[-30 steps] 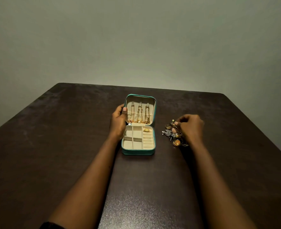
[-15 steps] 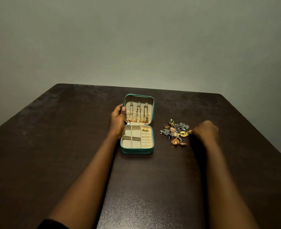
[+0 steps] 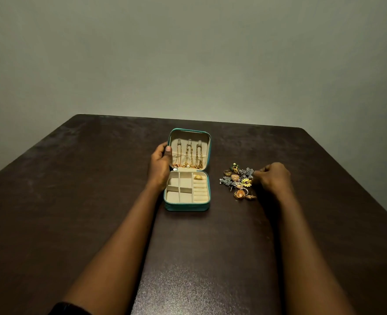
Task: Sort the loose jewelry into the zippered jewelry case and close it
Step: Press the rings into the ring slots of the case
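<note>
Open jewelry case [image 3: 187, 192] sits mid-table; left hand [image 3: 160, 167] grips the lid [image 3: 189, 135] edge, thumb inside. Jewelry pile [image 3: 238, 180] lies at the case's 3 o'clock. Right hand [image 3: 273, 178] has fingers curled at the pile's 3 o'clock edge, pinch unclear. Risk: clustered pieces snag, lift together, drop onto table [image 3: 97, 201].

The left forearm [image 3: 119, 235] and the right forearm [image 3: 301, 235] were both bare from the frame's lower edge up to the wrists. The left hand [image 3: 159, 167] and the right hand [image 3: 273, 178] were uncovered. A dark, nearly black sleeve [image 3: 67, 309] showed at about 7 o'clock on the left arm, its fabric too dim to make out.
</note>
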A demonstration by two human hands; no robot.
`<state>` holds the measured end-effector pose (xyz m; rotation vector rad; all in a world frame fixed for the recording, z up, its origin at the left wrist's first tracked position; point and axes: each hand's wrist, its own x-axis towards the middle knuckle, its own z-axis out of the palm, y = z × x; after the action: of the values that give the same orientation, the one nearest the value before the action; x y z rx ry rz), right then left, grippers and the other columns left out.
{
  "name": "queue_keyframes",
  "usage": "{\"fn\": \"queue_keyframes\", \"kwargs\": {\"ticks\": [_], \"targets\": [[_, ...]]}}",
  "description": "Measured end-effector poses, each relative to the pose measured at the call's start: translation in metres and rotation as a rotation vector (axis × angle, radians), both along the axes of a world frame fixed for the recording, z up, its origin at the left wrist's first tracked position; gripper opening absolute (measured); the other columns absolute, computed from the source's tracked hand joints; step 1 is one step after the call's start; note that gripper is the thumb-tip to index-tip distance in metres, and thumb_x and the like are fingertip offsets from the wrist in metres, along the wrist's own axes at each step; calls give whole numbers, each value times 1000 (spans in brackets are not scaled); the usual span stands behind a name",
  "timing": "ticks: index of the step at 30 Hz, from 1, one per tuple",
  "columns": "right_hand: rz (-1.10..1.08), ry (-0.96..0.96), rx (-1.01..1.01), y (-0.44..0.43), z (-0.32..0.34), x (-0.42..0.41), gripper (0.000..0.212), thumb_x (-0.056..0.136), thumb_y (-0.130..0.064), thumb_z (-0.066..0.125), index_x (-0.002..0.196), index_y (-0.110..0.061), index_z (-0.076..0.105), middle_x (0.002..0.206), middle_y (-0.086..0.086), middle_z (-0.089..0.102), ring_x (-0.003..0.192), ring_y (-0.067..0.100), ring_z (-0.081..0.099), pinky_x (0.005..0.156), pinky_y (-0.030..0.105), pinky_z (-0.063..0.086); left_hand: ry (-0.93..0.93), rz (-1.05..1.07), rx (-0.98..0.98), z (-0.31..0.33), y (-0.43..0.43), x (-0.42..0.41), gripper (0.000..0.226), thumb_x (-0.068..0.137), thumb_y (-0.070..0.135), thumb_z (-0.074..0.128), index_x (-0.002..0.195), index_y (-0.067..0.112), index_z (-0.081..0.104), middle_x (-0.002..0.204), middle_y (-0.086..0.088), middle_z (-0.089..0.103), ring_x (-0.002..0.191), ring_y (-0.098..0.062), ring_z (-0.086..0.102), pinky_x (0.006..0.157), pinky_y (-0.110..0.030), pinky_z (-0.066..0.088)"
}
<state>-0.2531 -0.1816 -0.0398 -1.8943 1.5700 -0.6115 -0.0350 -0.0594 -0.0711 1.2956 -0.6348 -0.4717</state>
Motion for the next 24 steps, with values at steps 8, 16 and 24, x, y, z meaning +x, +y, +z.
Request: {"fn": "queue_keyframes", "kwargs": {"ticks": [8,16,24], "targets": [[-37,45,-62,-5,-1,-2,21,86,-13,63,98,2,71,106,21,68,104,33,61,88,36,49,-15,8,2,0,1,0,28,101,15,33,119,5,51,92,2,62,85,-12,61,78,-31,52],[5,68,-62,0,-2,0,24,76,-24,76,80,-2,71,87,14,70,86,25,63,74,33,52,-4,6,-2,1,0,-1,29,101,12,32,120,1,51,91,2,61,85,-12,60,81,-33,51],[17,55,-82,2,-2,3,17,81,-19,70,77,-2,71,84,14,70,79,24,65,75,33,53,7,8,2,0,-1,0,29,101,11,32,122,0,50,92,1,62,88,-15,60,85,-37,51]]}}
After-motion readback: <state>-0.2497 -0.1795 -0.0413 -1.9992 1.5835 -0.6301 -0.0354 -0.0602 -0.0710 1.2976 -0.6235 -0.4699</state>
